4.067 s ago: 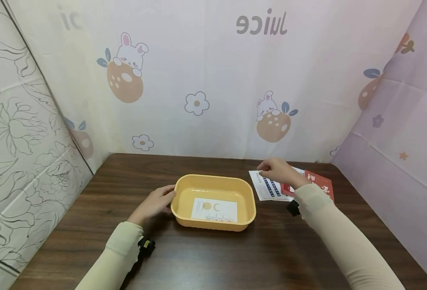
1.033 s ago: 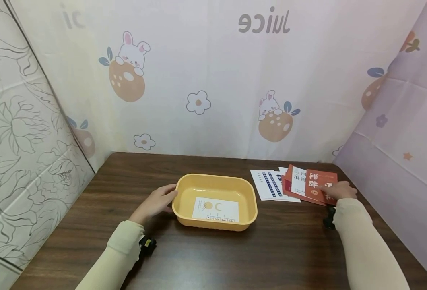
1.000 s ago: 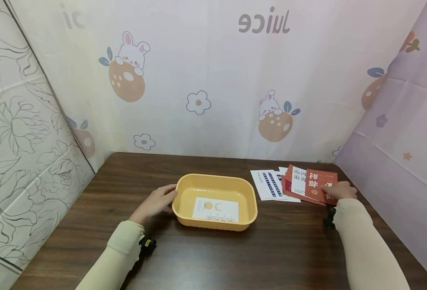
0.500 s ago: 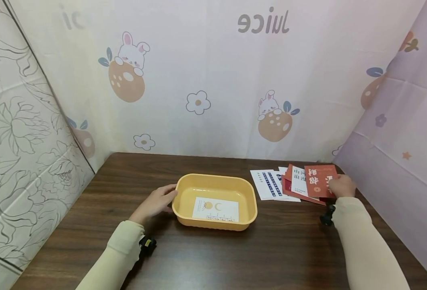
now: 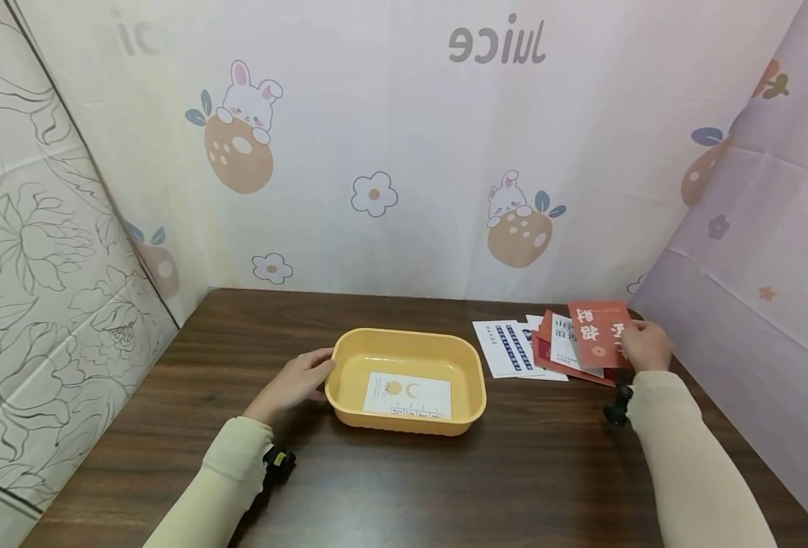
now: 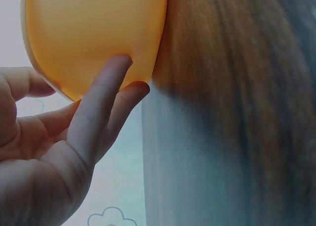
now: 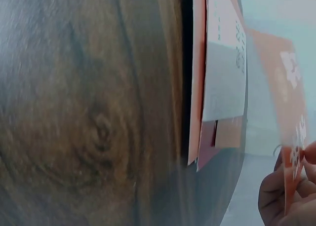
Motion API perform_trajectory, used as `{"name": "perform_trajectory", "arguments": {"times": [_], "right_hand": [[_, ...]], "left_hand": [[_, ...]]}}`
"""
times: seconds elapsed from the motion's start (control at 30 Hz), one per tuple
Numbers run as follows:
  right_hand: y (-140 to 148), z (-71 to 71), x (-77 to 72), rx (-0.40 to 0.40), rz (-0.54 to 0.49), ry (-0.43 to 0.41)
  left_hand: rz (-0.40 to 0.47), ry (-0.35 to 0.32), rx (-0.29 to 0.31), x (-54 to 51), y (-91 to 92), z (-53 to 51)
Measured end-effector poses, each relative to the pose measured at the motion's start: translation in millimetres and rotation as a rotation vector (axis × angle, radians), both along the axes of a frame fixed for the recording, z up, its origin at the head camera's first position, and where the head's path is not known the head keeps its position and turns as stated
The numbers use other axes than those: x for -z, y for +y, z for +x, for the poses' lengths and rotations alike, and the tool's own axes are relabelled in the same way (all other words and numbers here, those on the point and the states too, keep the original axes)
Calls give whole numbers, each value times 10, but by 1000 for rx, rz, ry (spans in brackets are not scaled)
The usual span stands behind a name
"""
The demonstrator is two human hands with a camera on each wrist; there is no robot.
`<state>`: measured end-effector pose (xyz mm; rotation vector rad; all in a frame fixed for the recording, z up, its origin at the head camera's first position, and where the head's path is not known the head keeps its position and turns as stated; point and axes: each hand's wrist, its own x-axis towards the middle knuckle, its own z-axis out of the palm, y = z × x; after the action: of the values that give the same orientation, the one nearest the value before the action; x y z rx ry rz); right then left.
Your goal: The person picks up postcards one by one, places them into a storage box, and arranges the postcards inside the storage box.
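My left hand [image 5: 295,384] holds the left side of a yellow plastic tray [image 5: 404,342]. In the left wrist view, fingers [image 6: 101,95] lie along the tray's outer wall, and another digit meets its rim. A white card [image 5: 410,396] with an orange print lies in the tray. My right hand [image 5: 648,348] pinches the right edge of a red card [image 5: 597,329] with white characters, raised above a pile. The right wrist view shows this red card [image 7: 284,88] tilted and apart from the pile, thumb and fingers at its lower end.
The overlapping pile at the right rear has white cards with blue stripes [image 5: 509,350], a white card with dark lettering [image 5: 563,342] and red cards [image 5: 547,358]. All rest on a dark wooden table [image 5: 390,487]. A patterned curtain [image 5: 376,129] hangs behind it.
My right hand moved from the striped cards to the red card at the far right, then took hold of it and lifted it off the pile. My left hand stays on the tray.
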<state>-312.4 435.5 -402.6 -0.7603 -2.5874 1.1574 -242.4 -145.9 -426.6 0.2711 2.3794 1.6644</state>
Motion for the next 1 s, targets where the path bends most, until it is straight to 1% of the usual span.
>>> {"name": "perform_trajectory", "arguments": {"times": [0.17, 0.43, 0.5, 0.73, 0.9, 1.0], "right_hand": [[-74, -50, -18, -52, 46, 24], [-216, -132, -67, -113, 120, 57], [-255, -145, -85, -140, 121, 64], [-446, -191, -167, -226, 71, 55], [-617, -199, -199, -272, 83, 89], [-695, -196, -221, -318, 116, 103]], "left_hand": [[1, 0, -2, 0, 2, 2], [7, -2, 0, -4, -1, 5], [8, -3, 2, -3, -5, 3], [5, 6, 13, 0, -19, 4], [8, 5, 17, 3, -24, 3], [3, 5, 17, 2, -24, 4]]}}
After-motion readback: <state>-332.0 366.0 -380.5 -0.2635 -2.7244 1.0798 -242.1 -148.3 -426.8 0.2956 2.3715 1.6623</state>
